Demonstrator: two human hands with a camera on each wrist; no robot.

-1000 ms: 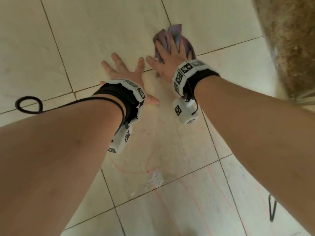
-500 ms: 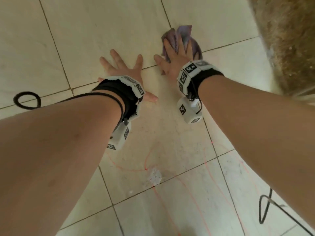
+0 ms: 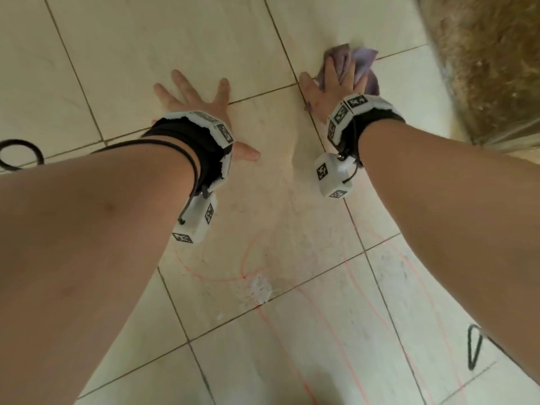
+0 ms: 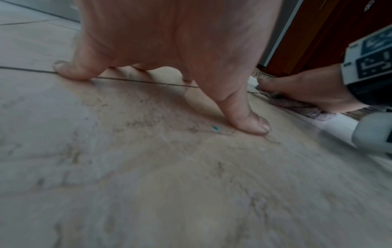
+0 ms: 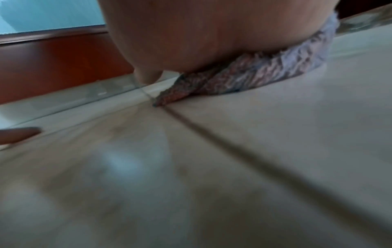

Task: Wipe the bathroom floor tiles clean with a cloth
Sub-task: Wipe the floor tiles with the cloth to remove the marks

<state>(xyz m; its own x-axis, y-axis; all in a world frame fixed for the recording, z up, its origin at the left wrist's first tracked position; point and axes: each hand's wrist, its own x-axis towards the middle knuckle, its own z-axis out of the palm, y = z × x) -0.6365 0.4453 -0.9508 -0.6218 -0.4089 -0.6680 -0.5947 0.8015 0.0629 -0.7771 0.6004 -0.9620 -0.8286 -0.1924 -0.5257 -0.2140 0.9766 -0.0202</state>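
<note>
cloth [image 3: 349,65]: bunched on the tiles [image 3: 146,48] by a grout crossing; no clear long axis | right hand [image 3: 336,89]: flat on cloth; fingers straight, spread, pressing down | left hand [image 3: 198,97]: splayed flat on tiles, well left of cloth; fingers straight, holding nothing

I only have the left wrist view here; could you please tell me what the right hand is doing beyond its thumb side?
Observer: The right hand lies flat with fingers spread, pressing a purple cloth onto the floor tiles.
Operator: Thank you. Is there dirt I cannot see?
Observer: Yes, thin red lines and a white patch mark the tiles nearer the person, behind both wrists.
Operator: And what is my left hand doing from above?
Observer: The left hand rests open on the tiles, fingers splayed, holding nothing.
</note>
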